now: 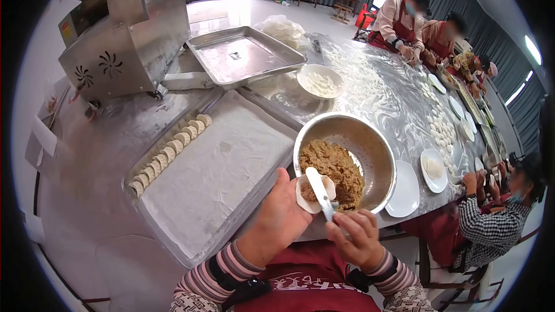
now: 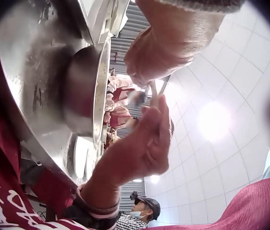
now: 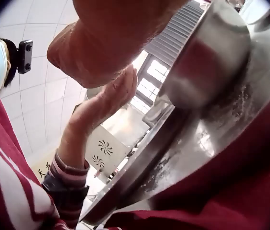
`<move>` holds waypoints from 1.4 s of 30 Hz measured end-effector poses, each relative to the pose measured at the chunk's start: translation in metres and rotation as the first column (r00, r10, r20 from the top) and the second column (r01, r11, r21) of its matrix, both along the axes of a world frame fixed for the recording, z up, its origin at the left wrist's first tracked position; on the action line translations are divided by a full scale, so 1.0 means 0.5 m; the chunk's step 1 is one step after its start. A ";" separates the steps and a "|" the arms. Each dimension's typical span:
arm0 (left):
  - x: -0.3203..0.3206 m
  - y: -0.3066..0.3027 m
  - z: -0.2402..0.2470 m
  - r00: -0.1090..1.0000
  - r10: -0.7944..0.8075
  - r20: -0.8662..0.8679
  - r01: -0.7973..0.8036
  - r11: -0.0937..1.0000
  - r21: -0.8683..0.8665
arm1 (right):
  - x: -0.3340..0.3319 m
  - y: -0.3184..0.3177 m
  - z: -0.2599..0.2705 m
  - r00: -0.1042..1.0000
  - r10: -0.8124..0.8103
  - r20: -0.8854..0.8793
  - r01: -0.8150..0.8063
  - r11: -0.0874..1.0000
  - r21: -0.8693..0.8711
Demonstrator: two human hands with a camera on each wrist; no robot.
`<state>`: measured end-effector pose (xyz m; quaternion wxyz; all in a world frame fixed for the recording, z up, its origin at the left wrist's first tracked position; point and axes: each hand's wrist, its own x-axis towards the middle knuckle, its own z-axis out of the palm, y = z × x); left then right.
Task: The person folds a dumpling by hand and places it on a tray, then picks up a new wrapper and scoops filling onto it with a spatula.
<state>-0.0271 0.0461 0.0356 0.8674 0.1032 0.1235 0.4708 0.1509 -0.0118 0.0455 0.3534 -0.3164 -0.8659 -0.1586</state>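
Observation:
In the head view, my left hand is palm up with the thumb raised, carrying a round dumpling wrapper on its extended fingers. Brown minced filling lies on the wrapper. My right hand grips the handle of a flat filling spatula, whose pale blade crosses over the wrapper. Just beyond both hands, a steel mixing bowl holds a mound of filling. In the right wrist view, the left hand appears behind the near right hand; the wrapper is hidden there.
To the left, a paper-lined tray holds a row of formed dumplings. Behind are an empty metal tray, a flour bowl and a steel machine. Plates and wrappers lie rightward, near several seated people.

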 end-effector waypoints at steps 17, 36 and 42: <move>0.002 0.026 0.004 0.992 0.114 -0.061 -0.120 0.989 -0.088 | 0.031 -0.081 0.051 0.983 -0.003 0.184 0.009 0.999 -0.034; 0.014 -0.009 -0.002 0.969 -0.234 -0.083 0.238 0.970 0.044 | 0.062 0.006 -0.046 -0.040 -0.639 -0.768 -0.674 0.584 -0.451; 0.002 -0.008 -0.015 0.969 -0.245 -0.035 0.247 0.967 0.062 | 0.112 -0.001 -0.056 -0.028 -0.650 -0.760 -0.593 0.623 -0.511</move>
